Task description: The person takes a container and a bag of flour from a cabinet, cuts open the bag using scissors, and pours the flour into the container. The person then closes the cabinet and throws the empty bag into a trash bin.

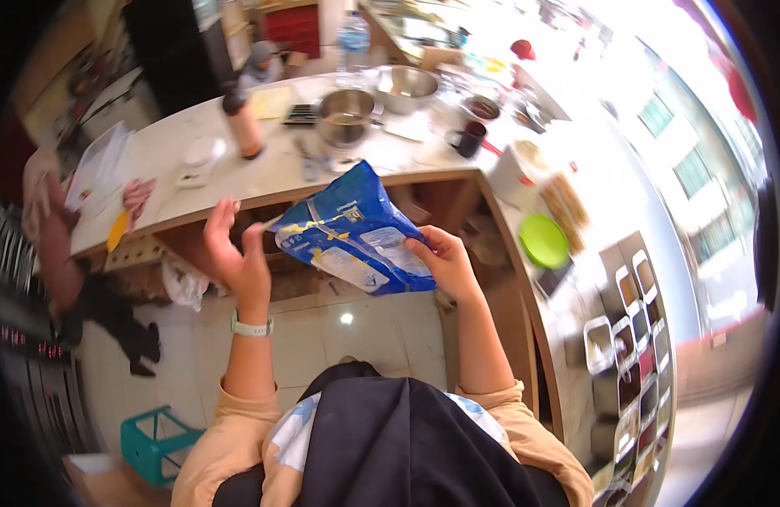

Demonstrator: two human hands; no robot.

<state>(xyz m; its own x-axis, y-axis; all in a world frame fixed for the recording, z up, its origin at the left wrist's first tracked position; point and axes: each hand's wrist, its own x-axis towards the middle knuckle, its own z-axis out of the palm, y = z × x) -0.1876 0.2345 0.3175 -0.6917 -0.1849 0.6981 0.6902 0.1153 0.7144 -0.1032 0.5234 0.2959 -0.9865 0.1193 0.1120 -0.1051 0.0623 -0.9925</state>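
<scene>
A blue plastic packet (356, 237) with yellow and white printing is held up in front of me, tilted, above the floor by the counter. My right hand (449, 264) pinches its right edge between thumb and fingers. My left hand (238, 258), a pale watch on its wrist, is raised at the packet's left corner with fingers apart. Its thumb is close to that corner; whether they touch I cannot tell. What the packet contains is hidden.
On the white counter (179, 207) stand metal bowls (346, 118), a water bottle (353, 46), a scale (200, 160) and a dark mug (468, 139). Rightward are a green plate (543, 242) and several ingredient tubs (599, 345). A teal stool (157, 444) stands lower left. Another person's hand (138, 201) holds a yellow scraper (117, 230).
</scene>
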